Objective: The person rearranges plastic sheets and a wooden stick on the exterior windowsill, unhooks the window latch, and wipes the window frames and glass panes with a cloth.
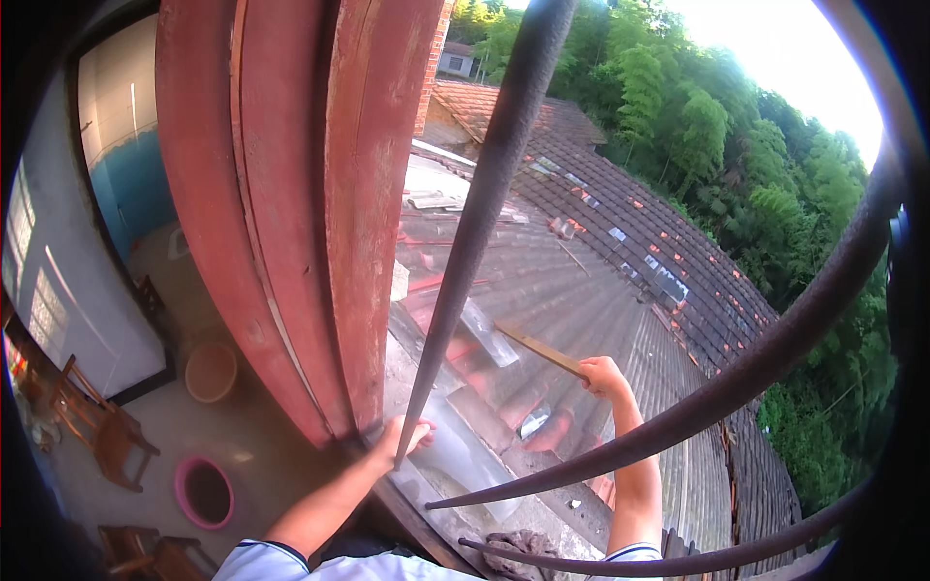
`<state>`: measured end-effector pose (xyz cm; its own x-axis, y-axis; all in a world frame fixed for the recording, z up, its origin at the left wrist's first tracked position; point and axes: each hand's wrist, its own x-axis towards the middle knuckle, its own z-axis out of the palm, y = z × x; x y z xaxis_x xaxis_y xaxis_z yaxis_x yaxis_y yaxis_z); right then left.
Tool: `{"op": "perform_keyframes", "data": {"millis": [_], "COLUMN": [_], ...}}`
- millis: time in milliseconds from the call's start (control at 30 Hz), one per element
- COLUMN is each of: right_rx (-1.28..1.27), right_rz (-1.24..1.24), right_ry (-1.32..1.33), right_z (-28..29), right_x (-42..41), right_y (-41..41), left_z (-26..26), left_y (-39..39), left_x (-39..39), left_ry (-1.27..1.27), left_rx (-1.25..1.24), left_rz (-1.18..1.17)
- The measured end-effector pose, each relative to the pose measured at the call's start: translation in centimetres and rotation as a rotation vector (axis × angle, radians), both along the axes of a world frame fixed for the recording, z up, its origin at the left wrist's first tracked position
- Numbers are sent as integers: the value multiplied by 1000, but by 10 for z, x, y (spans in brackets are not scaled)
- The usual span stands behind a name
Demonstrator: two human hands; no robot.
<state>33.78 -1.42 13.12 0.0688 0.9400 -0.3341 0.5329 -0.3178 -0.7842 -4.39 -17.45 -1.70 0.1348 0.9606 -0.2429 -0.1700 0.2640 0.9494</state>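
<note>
My right hand (pixel 604 378) reaches out between the window bars, gripping one end of a flat wooden stick (pixel 546 351). The stick's far end lies close to a clear glass-like strip (pixel 488 334) on the tiled roof; whether they touch cannot be told. My left hand (pixel 408 438) is low at the sill, behind the foot of a dark metal bar (pixel 472 218). Its fingers curl on the bar's far side, and the bar hides part of them. Beside that hand a larger translucent sheet (pixel 465 454) lies on the ledge.
More curved metal bars (pixel 683 428) cross on the right. A red wooden window frame (pixel 290 218) rises at left. A greyish rag-like lump (pixel 519 552) sits on the ledge. Indoors are a pink-rimmed tub (pixel 179 483), a tan basin (pixel 211 372) and a wooden chair (pixel 109 436).
</note>
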Motion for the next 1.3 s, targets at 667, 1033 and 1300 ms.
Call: {"op": "perform_keyframes", "data": {"millis": [667,1033,1300], "right_rx": [-71,-112,-107], "right_rz": [-47,-177,-185], "right_ry": [46,161,261], "right_z": [14,-5,-38], "right_x": [-11,-18,1], "right_y": [-50,-83,-102], "left_z": [-10,-45,-24], "left_y": [132,212,241], "left_x": [72,94,107], "left_ry": [534,1151,1272], "left_rx": [466,259,69], "left_rz": [113,-161,-545]}}
